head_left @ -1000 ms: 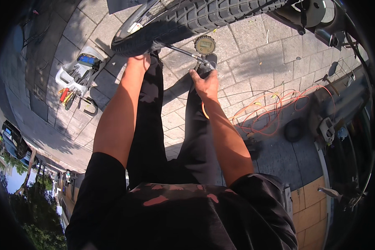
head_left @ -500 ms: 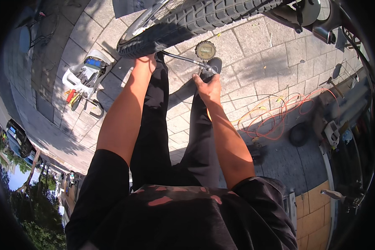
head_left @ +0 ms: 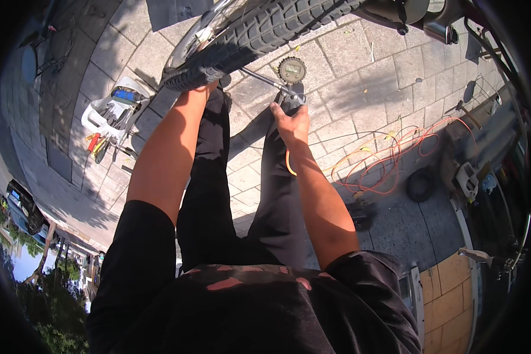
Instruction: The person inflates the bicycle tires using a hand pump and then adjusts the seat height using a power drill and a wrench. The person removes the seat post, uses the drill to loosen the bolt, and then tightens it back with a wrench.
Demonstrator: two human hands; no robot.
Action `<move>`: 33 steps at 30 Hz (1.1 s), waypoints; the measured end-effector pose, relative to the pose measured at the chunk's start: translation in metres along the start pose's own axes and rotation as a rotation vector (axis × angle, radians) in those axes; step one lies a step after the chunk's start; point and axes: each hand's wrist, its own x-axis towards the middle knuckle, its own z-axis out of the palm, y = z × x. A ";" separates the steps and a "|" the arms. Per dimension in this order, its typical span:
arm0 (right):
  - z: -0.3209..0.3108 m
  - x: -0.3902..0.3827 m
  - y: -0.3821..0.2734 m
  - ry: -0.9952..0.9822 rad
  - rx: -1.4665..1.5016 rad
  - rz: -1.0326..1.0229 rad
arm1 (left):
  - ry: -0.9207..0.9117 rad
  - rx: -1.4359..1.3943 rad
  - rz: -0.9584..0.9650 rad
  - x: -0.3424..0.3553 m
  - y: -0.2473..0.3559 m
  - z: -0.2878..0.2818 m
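The right hand (head_left: 292, 121) is wrapped around the grey metal inflator (head_left: 291, 99), perhaps to steady it; behind the black knobbed rubber tyre (head_left: 248, 50), I cannot tell the grip of the left hand (head_left: 206, 90).

Hard sunlight brightens the paving (head_left: 336, 68) toward one o'clock, dappled by soft shadow near two. The sky (head_left: 26, 259) glares pale by eight, while deep shade swallows detail at three. Fisheye curvature bends edges near the black rim; a dark object (head_left: 363, 216) near four looks blurred.

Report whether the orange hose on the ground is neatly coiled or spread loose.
Spread loose: the orange hose lies in wide, uneven, crossing loops on the paving.
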 end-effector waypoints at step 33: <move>-0.236 -0.481 0.448 0.243 0.296 0.422 | -0.444 -0.058 -0.560 -0.217 -0.043 -0.242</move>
